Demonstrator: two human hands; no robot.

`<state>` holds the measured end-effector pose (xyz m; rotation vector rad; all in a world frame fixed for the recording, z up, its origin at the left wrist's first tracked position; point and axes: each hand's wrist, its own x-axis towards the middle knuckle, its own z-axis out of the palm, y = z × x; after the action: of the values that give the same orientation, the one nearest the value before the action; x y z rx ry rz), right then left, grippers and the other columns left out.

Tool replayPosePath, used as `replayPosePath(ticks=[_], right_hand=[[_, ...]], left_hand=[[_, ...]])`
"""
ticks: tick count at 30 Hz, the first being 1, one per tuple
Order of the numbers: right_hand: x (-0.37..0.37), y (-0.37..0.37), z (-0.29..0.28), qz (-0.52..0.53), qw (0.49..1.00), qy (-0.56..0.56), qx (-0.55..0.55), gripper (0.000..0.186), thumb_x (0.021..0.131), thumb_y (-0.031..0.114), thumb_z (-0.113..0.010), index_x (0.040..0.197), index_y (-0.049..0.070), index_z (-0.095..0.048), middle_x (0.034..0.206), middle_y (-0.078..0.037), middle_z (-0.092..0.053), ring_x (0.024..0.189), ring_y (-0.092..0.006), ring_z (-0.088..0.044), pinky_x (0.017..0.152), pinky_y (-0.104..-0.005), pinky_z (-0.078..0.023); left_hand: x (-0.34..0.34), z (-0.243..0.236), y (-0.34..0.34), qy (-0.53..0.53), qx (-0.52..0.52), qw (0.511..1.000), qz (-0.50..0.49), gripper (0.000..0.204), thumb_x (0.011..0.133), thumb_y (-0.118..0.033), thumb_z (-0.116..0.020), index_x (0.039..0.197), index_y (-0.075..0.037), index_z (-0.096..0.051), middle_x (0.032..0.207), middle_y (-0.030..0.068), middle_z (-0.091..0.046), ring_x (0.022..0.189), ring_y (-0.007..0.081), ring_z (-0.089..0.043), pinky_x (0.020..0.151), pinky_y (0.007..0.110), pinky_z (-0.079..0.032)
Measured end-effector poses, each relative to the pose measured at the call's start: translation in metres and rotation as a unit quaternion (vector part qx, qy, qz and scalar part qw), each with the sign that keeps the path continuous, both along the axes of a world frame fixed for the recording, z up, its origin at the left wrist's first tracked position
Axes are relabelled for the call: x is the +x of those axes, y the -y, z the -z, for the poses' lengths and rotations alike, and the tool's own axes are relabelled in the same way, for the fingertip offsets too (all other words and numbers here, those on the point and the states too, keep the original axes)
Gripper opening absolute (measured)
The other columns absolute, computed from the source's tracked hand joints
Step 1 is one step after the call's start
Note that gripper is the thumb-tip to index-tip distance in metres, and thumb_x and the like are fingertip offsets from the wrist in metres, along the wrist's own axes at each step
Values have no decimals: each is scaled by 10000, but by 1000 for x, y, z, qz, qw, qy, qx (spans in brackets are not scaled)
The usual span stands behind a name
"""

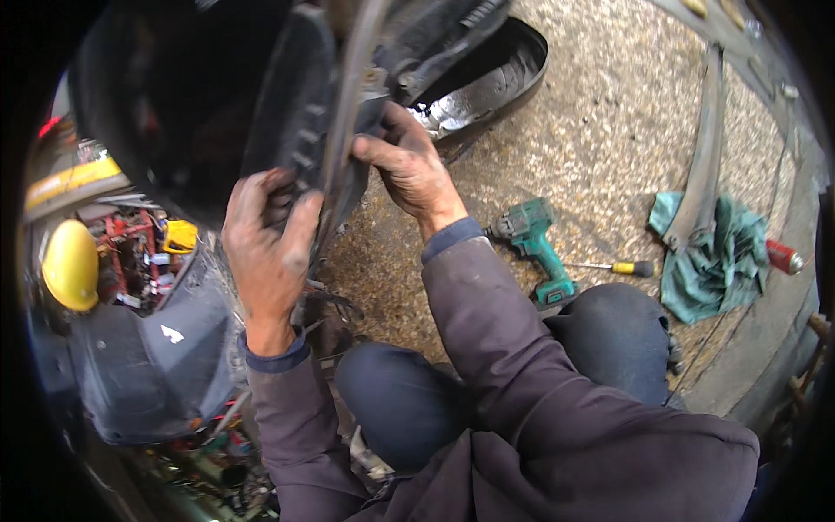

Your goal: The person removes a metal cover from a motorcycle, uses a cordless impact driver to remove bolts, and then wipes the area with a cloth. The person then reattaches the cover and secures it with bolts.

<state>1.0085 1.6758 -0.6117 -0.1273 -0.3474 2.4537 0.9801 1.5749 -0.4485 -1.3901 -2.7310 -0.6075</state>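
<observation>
Above my knees stands a large black vehicle part (300,96), dark and glossy, with a long narrow edge running down its right side. My left hand (268,248) is curled at the lower end of that part, thumb along the edge and fingertips bent against the ribbed inner face. Higher up, my right hand (410,170) grips the same edge from the other side, its thumb in front and the other fingers partly hidden behind. Just beyond the right hand is a black curved housing (500,87) with a wet-looking inside.
Right of my arm, a green cordless drill (535,244) and a yellow-black screwdriver (622,268) lie on rough ground. Farther right are a green cloth (718,270), a long metal strip (703,148) and a red can (784,257). Left: a yellow hard hat (71,265) and a dark panel (156,365).
</observation>
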Motion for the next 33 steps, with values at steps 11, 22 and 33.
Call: replayPosePath(ticks=[11,22,33], right_hand=[[-15,-41,7,-74,994,-12,82,936,531,211,-911,1271,-164,-477,1123,-275,-620,1041,-297,-605,919,-321,-474],[-10,-37,-3,-63,997,-47,22,585,602,70,-845,1114,-52,-591,947,-94,-662,876,-163,-617,789,-299,-499],[-9,-21,-6,-21,999,-15,33,606,655,182,-885,1136,-17,-574,988,-54,-655,908,-154,-618,830,-290,-505]], left_hand=[[17,43,-20,-284,-55,957,-16,474,658,-96,-761,1047,53,-533,993,186,-509,883,342,-558,776,406,-475],[10,48,-18,-285,-11,959,10,403,631,-77,-744,970,42,-560,972,200,-517,866,348,-564,741,425,-483],[5,43,-15,-327,42,944,9,338,624,-85,-692,943,-4,-615,896,137,-520,762,293,-579,593,367,-513]])
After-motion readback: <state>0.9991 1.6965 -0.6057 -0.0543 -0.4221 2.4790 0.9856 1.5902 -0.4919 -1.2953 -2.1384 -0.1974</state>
